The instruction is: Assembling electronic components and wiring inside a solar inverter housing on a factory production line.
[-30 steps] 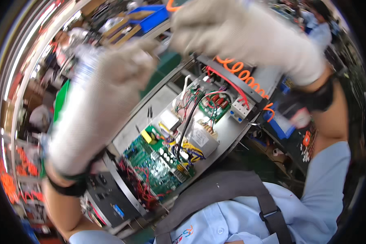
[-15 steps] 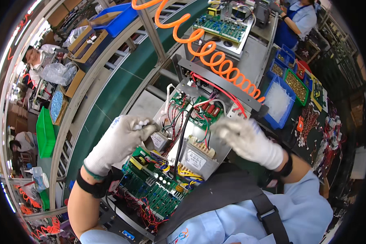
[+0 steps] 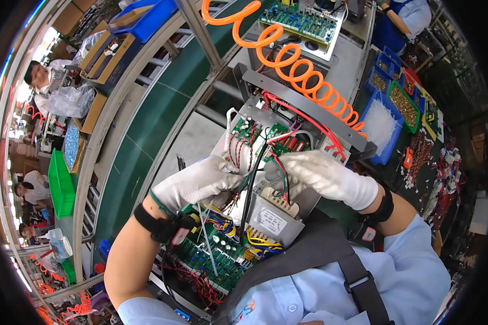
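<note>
An open metal chassis lies before me with green circuit boards (image 3: 222,260), a silver transformer (image 3: 271,219) and bundles of coloured wires. My left hand (image 3: 200,184), in a white knitted glove, is closed beside the dark red wires (image 3: 237,154) at the left. Thin white cable ties (image 3: 209,252) stick out below it, over the near board; its palm side is hidden. My right hand (image 3: 322,176), also gloved, has its fingers curled around the red and green wires (image 3: 280,172) above the transformer. A black cable (image 3: 249,189) runs between the hands.
A coiled orange air hose (image 3: 309,81) hangs over the chassis's grey metal panel (image 3: 309,111). At right stand a blue bin of white strips (image 3: 382,127), a green tray of brass-coloured parts (image 3: 404,105) and wire bundles (image 3: 417,162). Another unit (image 3: 303,27) stands beyond; a co-worker (image 3: 401,24) is far right.
My left hand has come down and right to the wires, and white cable ties now show below it. My right hand has moved slightly left, its fingers closing in on the wires.
</note>
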Demonstrator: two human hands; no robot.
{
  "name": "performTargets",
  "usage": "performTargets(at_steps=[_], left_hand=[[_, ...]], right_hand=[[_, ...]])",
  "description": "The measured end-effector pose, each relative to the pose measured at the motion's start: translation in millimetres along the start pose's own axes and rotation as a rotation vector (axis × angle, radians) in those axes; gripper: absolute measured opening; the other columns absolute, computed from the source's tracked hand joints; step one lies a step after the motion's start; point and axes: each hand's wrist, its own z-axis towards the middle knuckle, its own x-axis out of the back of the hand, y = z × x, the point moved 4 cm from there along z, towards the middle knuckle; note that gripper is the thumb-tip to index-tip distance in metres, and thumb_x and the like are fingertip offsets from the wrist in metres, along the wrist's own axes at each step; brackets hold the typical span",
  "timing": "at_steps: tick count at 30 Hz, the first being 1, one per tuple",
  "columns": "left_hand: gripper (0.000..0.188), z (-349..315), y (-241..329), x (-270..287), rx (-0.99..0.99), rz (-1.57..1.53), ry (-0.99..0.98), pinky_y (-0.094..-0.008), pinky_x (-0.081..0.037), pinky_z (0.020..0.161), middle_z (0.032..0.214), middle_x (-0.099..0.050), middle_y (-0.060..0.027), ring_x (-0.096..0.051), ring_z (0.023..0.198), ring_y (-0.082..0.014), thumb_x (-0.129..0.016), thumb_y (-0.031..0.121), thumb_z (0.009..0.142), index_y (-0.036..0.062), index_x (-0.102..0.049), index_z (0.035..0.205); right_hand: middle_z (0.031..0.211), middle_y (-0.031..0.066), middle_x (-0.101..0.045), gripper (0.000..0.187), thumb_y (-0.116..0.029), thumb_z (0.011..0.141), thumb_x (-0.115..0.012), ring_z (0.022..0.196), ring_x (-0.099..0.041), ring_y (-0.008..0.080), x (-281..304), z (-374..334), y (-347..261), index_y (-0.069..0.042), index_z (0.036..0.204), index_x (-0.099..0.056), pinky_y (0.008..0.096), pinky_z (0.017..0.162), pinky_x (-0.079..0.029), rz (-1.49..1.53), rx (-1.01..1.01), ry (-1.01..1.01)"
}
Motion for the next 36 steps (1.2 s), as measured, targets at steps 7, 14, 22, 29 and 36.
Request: performTargets(at_steps=[7,14,22,29,36], left_hand=[[0.044,18,0,7,0.022,0.234,-0.1,-0.0344,-0.042,0.062,0.073,-0.055,-0.0098,-0.052,0.068,-0.0191,-0.048,0.038,0.097,-0.0045,-0.06,0.093],[0.025,30,14,-4,0.394,-0.033,-0.041,-0.0241,-0.038,0.054,0.067,-0.048,0.0047,-0.045,0.063,-0.0047,-0.059,0.026,0.093,0.0016,-0.063,0.095],[0.019,28,39,13,0.286,0.058,0.116,-0.0219,-0.045,0.058,0.076,-0.061,0.0004,-0.058,0.067,-0.0064,-0.064,0.015,0.088,-0.0001,-0.064,0.099],[0.04,26,37,9,0.073,-0.275,0.304,-0.0191,-0.029,0.043,0.085,-0.068,-0.0061,-0.036,0.046,-0.0026,-0.058,0.035,0.094,-0.0027,-0.061,0.107],[0.025,27,31,-19,0.105,-0.474,0.475,-0.0195,-0.03,0.047,0.066,-0.047,0.0066,-0.039,0.054,-0.002,-0.064,0.03,0.092,0.0061,-0.057,0.088]], right_hand=[[0.082,0.0179,-0.059,0.016,-0.011,0.087,-0.058,0.08,-0.062,0.035,-25,23,-23,0.0,0.098,-0.057,0.0396,0.068,-0.049,-0.633,-0.043,0.11],[0.079,0.0166,-0.061,0.014,-0.013,0.085,-0.061,0.074,-0.062,0.0351,-28,11,-4,-0.002,0.093,-0.058,0.0402,0.062,-0.048,-0.476,0.038,0.333],[0.085,0.0149,-0.063,0.018,-0.01,0.085,-0.056,0.076,-0.064,0.0342,1,3,-49,-0.003,0.101,-0.059,0.0388,0.065,-0.051,-0.896,-0.042,0.094],[0.077,0.0173,-0.062,0.018,-0.019,0.084,-0.055,0.08,-0.063,0.0352,25,38,-62,-0.004,0.092,-0.062,0.0436,0.071,-0.049,-0.437,-0.151,0.073],[0.086,0.0098,-0.06,0.02,-0.008,0.088,-0.054,0.077,-0.058,0.0155,12,13,-45,0.003,0.104,-0.059,0.0286,0.071,-0.047,0.058,-0.045,0.258]])
